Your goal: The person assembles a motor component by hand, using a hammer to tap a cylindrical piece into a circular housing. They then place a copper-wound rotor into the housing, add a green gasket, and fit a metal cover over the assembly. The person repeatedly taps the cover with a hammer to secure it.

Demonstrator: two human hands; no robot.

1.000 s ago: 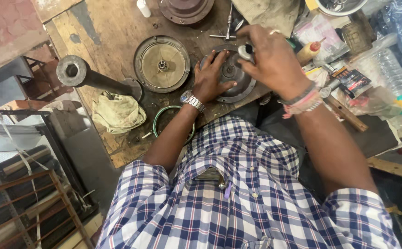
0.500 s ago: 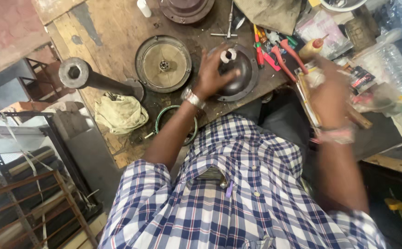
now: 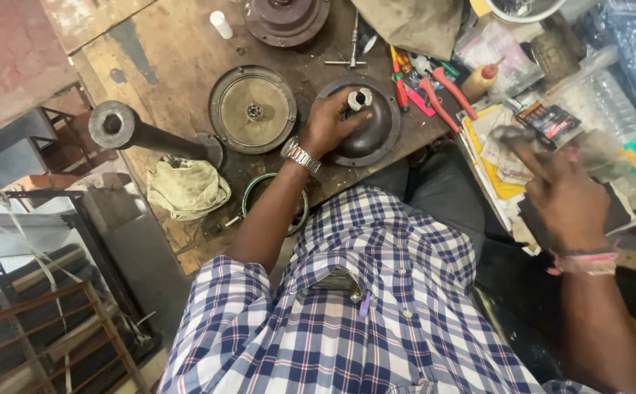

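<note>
The person's left hand (image 3: 330,120) rests on a dark, domed round motor cover (image 3: 365,124) that lies on the wooden tabletop (image 3: 164,58), just in front of the checked shirt. Its fingers (image 3: 353,115) curl over the top of the dome and press against a short pale metal sleeve (image 3: 360,98) that stands in the cover's centre hole; the thumb side steadies the rim of that hole. The sleeve appears seated upright in the hub, though how deep it sits cannot be told.

The right hand (image 3: 567,201) is raised off to the side, over a heap of papers and packets at the tabletop's right edge. It is closed around the handle of a blurred tool, seemingly a hammer (image 3: 511,137), whose dark head points toward the red-handled pliers (image 3: 434,91). The blur hides exactly how the fingers wrap it.

As a judgement, the work on the cover is partway: the sleeve is placed and held, but the tool is well apart from it. A second round plate with a brass-coloured face (image 3: 252,109) lies just beside the cover, untouched, and a third housing (image 3: 286,18) sits farther up. A dirty rag (image 3: 186,188) and a green ring (image 3: 274,201) lie near the left forearm.
</note>
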